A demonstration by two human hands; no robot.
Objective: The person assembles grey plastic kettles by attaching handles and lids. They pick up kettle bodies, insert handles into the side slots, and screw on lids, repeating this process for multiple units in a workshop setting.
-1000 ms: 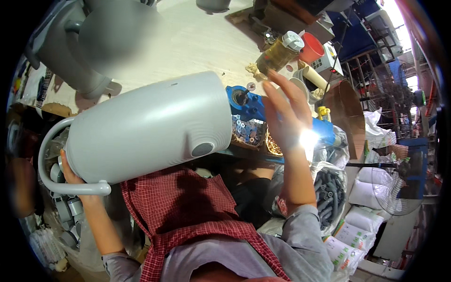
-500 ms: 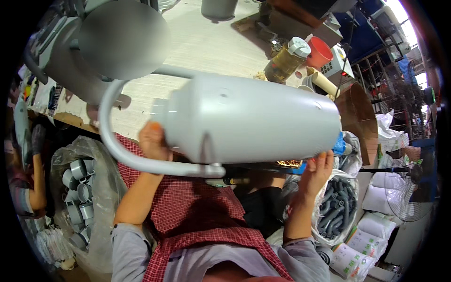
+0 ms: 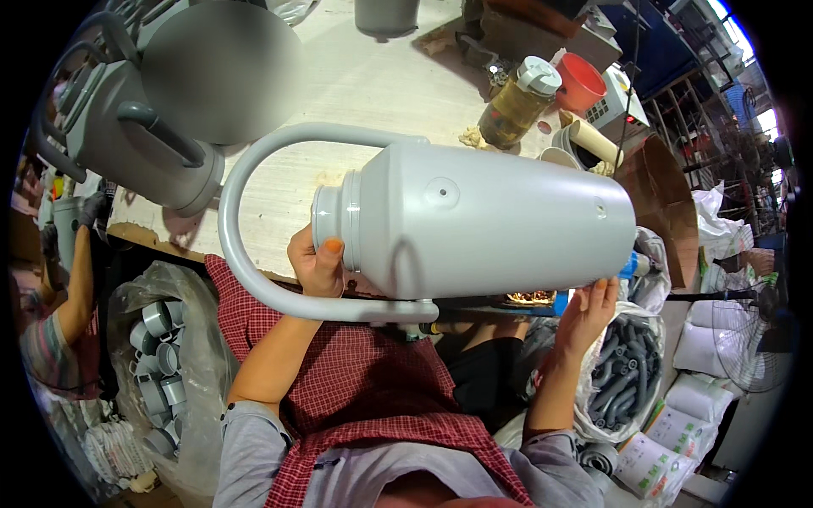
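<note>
A large grey plastic vacuum flask body point(image 3: 508, 224) lies sideways above my lap, its neck toward the left and its wide base toward the right. A curved grey carrying handle point(image 3: 230, 207) loops around the neck end. A small round boss with a hole faces up on the body. My left hand point(image 3: 318, 264) is closed around the neck, thumb on the near side of the collar. At the lower edge of the base, my right hand point(image 3: 586, 315) supports the flask, its fingertips against the base and partly hidden beneath it.
More grey flask bodies point(image 3: 110, 127) stand at the table's left. A plastic sack of grey collar parts point(image 3: 152, 394) is at left, a sack of dark grey handles point(image 3: 622, 372) at right. A drink bottle point(image 3: 521, 102) and red cup point(image 3: 579, 83) sit on the table point(image 3: 339, 76).
Both my hands have shifted the flask body to the right. It has turned slightly, so the boss with the hole and the full handle loop show more plainly.
</note>
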